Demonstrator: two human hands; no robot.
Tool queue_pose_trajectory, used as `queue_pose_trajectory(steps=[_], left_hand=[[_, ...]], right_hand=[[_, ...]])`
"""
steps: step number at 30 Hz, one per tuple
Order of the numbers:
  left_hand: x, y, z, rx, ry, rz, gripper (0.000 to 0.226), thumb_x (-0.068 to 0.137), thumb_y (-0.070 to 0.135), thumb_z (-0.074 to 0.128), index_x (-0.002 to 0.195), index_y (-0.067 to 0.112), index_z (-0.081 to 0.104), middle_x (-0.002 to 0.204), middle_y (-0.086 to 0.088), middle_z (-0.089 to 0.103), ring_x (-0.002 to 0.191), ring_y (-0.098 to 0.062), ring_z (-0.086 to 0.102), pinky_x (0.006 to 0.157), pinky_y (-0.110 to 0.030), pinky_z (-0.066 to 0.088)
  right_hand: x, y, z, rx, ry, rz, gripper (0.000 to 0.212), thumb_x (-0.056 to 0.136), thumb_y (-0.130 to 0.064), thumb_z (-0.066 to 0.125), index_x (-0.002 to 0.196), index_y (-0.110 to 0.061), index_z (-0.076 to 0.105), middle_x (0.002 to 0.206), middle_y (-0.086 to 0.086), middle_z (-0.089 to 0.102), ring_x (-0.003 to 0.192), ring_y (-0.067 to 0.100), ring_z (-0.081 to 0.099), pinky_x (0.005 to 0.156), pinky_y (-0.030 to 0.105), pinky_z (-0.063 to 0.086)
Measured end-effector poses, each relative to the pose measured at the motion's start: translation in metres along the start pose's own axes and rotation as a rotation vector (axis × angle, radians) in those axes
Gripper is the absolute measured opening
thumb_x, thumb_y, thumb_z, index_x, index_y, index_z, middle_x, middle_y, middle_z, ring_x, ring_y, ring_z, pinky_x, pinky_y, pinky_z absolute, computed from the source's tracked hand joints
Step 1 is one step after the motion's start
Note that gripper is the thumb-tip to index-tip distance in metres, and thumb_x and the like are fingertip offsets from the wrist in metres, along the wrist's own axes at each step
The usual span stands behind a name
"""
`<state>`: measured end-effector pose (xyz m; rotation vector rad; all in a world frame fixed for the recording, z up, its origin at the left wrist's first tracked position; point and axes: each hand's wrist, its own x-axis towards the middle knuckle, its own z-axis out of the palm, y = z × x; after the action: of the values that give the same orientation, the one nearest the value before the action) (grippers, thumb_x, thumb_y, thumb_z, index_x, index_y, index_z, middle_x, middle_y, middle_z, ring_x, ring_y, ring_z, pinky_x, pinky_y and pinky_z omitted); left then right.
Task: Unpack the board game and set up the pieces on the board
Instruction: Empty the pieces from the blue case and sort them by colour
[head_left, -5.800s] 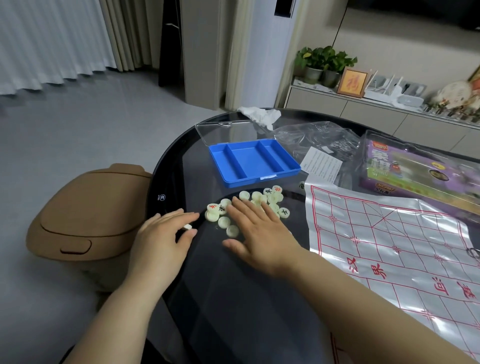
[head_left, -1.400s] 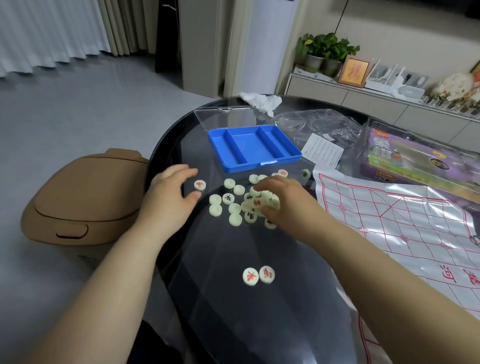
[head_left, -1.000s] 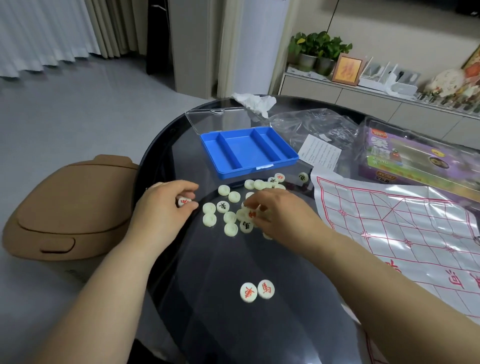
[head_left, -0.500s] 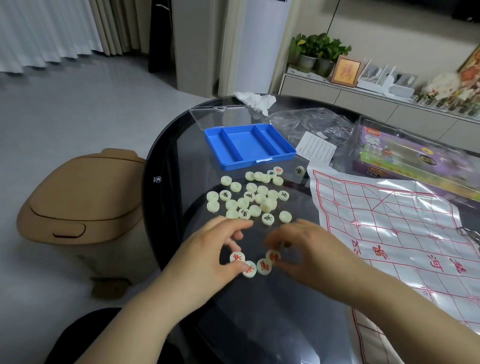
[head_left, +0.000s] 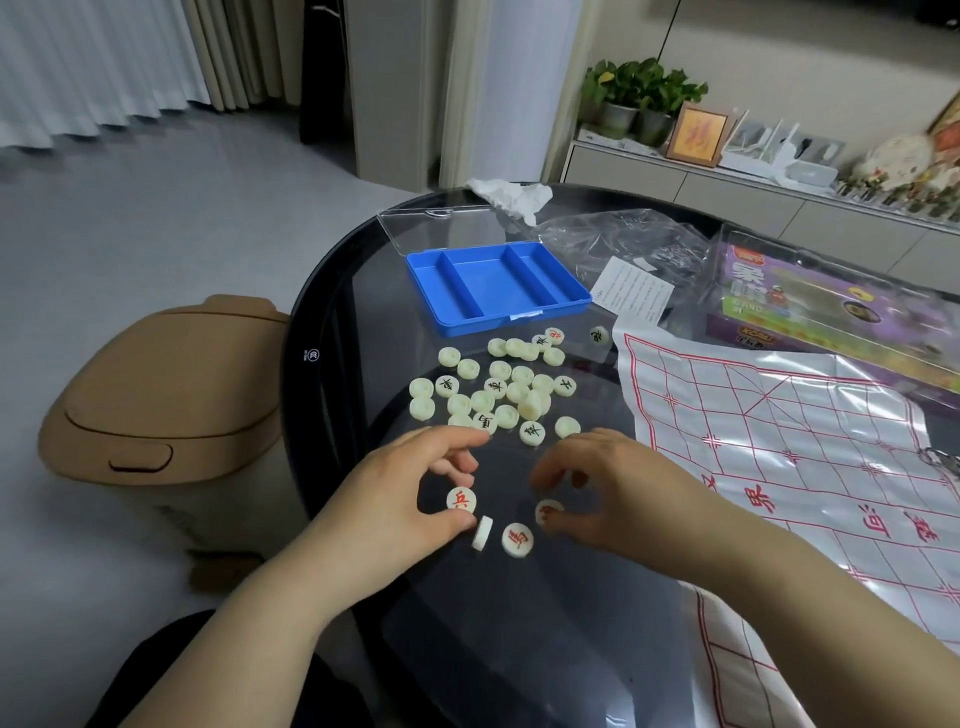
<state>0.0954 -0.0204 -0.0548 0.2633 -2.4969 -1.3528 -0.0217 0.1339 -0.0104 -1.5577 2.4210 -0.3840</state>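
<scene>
A heap of cream round game pieces (head_left: 498, 395) with red or black characters lies on the dark glass table (head_left: 519, 649). Nearer me, my left hand (head_left: 410, 499) curls round a red-marked piece (head_left: 461, 501), thumb on its near edge. My right hand (head_left: 613, 493) pinches another red-marked piece (head_left: 548, 512) at its fingertips. Between the hands one piece (head_left: 482, 532) stands on edge and a red-marked piece (head_left: 517, 539) lies flat. The plastic board sheet (head_left: 779, 441) with red grid lines is spread to the right, with no pieces on it.
An empty blue tray (head_left: 519, 318) with its clear lid (head_left: 441, 223) sits behind the heap. A leaflet (head_left: 634, 286), a plastic bag (head_left: 623, 234), a tissue (head_left: 509, 195) and a purple game box (head_left: 810, 306) lie further back. A tan bin (head_left: 166, 395) stands left of the table.
Both hands left the heap and came towards me with a piece each, joining the two red pieces lying near the front. One of those has tipped onto its edge.
</scene>
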Motion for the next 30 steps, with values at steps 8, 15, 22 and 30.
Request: queue_pose_trajectory(steps=[8,15,22,30], left_hand=[[-0.001,0.0,0.001,0.027,-0.003,0.019,0.059,0.07,0.007,0.072,0.097,0.053,0.046,0.095,0.019,0.059,0.099,0.011,0.051,0.081,0.002,0.033],[-0.001,0.001,0.002,0.042,-0.008,0.021,0.058,0.069,0.009,0.073,0.095,0.054,0.046,0.094,0.02,0.06,0.099,0.009,0.052,0.083,0.0,0.034],[-0.002,-0.001,-0.002,0.023,0.021,0.032,0.055,0.072,0.006,0.071,0.097,0.049,0.05,0.093,0.018,0.061,0.099,0.008,0.053,0.084,0.001,0.033],[0.013,-0.009,-0.016,0.169,0.324,0.039,0.027,0.072,0.021,0.071,0.096,0.031,0.064,0.102,0.019,0.055,0.101,0.004,0.048,0.086,0.003,0.025]], right_hand=[[0.002,-0.01,0.014,0.137,0.078,-0.119,0.042,0.068,-0.055,0.054,0.099,-0.029,0.062,0.088,-0.015,0.053,0.084,0.002,0.041,0.079,0.007,0.033],[0.004,-0.014,0.034,0.077,0.166,-0.223,0.023,0.069,-0.031,0.047,0.075,-0.019,0.066,0.076,-0.002,0.063,0.071,0.012,0.056,0.063,0.02,0.042],[0.002,-0.01,0.043,0.052,0.268,-0.219,0.017,0.071,-0.031,0.051,0.07,-0.019,0.063,0.066,-0.004,0.058,0.069,0.007,0.041,0.062,0.017,0.037],[0.013,0.004,0.017,0.114,0.306,-0.039,0.01,0.078,-0.022,0.066,0.078,-0.013,0.067,0.073,-0.013,0.049,0.078,0.004,0.042,0.067,0.014,0.035]])
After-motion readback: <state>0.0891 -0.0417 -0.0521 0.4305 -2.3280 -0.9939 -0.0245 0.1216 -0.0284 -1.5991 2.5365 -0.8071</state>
